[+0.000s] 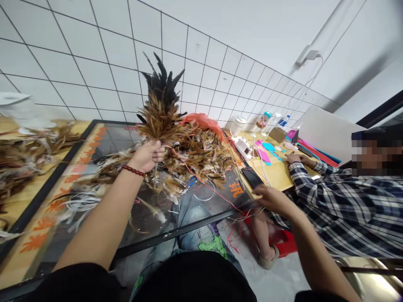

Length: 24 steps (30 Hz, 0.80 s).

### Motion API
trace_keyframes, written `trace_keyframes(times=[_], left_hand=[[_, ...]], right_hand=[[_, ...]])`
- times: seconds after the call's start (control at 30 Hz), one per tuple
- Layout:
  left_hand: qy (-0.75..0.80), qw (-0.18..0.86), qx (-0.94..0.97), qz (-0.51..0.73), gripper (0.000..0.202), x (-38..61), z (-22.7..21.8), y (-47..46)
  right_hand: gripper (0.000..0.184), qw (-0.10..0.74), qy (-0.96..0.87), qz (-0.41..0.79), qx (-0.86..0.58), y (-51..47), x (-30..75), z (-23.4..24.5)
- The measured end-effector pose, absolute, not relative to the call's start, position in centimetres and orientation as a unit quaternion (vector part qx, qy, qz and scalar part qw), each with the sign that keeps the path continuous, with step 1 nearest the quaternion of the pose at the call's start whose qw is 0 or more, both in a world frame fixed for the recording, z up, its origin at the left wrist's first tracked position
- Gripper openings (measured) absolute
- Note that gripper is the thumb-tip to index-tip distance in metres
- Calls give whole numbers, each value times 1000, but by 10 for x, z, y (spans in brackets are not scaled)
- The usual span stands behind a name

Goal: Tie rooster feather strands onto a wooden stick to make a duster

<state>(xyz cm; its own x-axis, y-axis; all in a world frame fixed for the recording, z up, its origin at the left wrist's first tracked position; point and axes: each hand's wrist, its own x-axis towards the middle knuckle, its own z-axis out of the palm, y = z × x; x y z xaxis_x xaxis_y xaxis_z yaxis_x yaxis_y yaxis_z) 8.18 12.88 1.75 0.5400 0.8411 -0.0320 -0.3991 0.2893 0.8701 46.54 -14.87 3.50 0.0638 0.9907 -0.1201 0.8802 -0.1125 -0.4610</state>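
My left hand [147, 157] is closed around the base of a bundle of feathers [162, 105], brown low down and black at the tips, held upright above the table. A thin red string [195, 174] runs from the bundle down to the right toward the table's front edge. My right hand [273, 199] is out to the right, just past a dark phone [252, 178]. Its fingers look bent together, but blur hides whatever is in them. Beneath the bundle a heap of loose brown feathers [201, 155] covers part of the glass-topped table [189, 214].
A red plastic bag [203, 121] lies behind the heap. White ties [82, 203] are at the left. Rightward, a co-worker in a plaid shirt [333, 201] sits at a wooden table [283, 180] with pink and blue pieces [262, 155] and a white power strip [244, 147]. A gridded wall [110, 63] stands behind.
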Motion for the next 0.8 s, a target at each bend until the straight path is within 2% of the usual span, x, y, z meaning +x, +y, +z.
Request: trace_keyframes(times=[0.03, 0.13, 0.2, 0.23, 0.33, 0.4, 0.57, 0.8], left_hand=[[235, 779, 416, 405, 41, 85, 13, 125], [207, 812, 367, 404, 42, 93, 3, 116], [209, 816, 345, 414, 42, 96, 0, 111], [211, 815, 336, 422, 42, 96, -1, 109], [215, 806, 326, 445, 40, 93, 0, 105], [213, 803, 330, 449, 37, 91, 1, 105], [216, 804, 313, 457, 31, 93, 1, 106], [221, 785, 276, 508, 28, 90, 11, 105]], right_hand=[[28, 186, -686, 169, -683, -125, 441, 43], [29, 361, -723, 162, -566, -46, 355, 45], [36, 442, -669, 200, -563, 3, 302, 32], [40, 465, -633, 256, -564, 22, 280, 23], [27, 462, -524, 504, -507, 58, 243, 3], [29, 487, -439, 603, -455, 65, 241, -4], [29, 598, -310, 620, -402, 65, 253, -10], [25, 623, -322, 607, -374, 62, 240, -11]])
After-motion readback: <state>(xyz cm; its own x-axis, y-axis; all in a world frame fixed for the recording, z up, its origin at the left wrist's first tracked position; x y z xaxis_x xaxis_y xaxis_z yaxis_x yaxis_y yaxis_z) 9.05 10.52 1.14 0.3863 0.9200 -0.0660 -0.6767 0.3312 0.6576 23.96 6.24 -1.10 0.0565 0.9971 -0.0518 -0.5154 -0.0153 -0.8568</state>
